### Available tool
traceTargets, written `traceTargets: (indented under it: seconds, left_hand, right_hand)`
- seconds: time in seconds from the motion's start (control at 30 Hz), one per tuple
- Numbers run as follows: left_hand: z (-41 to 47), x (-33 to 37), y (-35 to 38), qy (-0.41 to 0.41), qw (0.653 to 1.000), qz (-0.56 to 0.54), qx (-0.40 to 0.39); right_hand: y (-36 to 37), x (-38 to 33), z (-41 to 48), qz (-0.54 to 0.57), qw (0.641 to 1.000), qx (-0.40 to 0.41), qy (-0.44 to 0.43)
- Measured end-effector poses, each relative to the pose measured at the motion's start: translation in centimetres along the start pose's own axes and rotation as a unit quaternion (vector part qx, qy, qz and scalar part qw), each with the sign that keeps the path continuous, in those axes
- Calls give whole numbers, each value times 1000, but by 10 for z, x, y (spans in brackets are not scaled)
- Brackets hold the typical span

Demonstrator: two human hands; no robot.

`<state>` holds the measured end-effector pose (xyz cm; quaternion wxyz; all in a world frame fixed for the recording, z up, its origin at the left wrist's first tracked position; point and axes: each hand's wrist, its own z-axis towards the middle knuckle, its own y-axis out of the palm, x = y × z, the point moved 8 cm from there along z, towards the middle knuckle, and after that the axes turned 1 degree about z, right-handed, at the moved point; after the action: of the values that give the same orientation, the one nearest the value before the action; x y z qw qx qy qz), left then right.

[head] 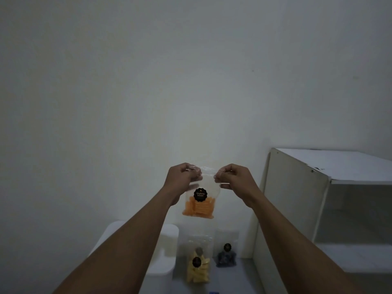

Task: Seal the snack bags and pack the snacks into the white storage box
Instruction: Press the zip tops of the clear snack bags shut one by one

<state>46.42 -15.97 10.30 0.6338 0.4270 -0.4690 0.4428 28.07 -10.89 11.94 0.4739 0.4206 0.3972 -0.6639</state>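
A: Where does the sealing stand?

B: Mid-way, I'd judge. The left hand (182, 177) and right hand (230, 177) each pinch a top corner of the clear plastic bag of orange snack sticks with a round black label (198, 203), held up in the air before the wall; each grip is closed on its mouth.

A: And the rest?

B: The clear bag of yellow snacks (198, 269) and the clear bag of dark snacks (226, 256) stand below on the desk (239, 281), beside the white plastic storage box (165, 251). Nothing looks packed yet; its inside is hidden.
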Motion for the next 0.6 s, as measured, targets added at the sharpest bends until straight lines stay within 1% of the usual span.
traceTargets:
  seconds: [0.13,0.27,0.37,0.53,0.6]
  left_hand:
    - [-2,-7,2,1,1000,7,-7]
    - [-6,-10,7,-3,1000,20,-22]
    - [-8,-12,8,-6,999,21,-26]
    - [-8,-11,8,7,999,31,-6]
    - [-10,-10,12,18,999,42,-10]
  right_hand:
    - [-2,9,-5,2,1000,-2,10]
    - [-7,10,-8,-41,999,3,4]
    - [-10,8,-10,-46,999,5,-1]
    - [-6,6,-15,-42,999,-27,14]
    - [-1,4,-16,-62,997,-36,7]
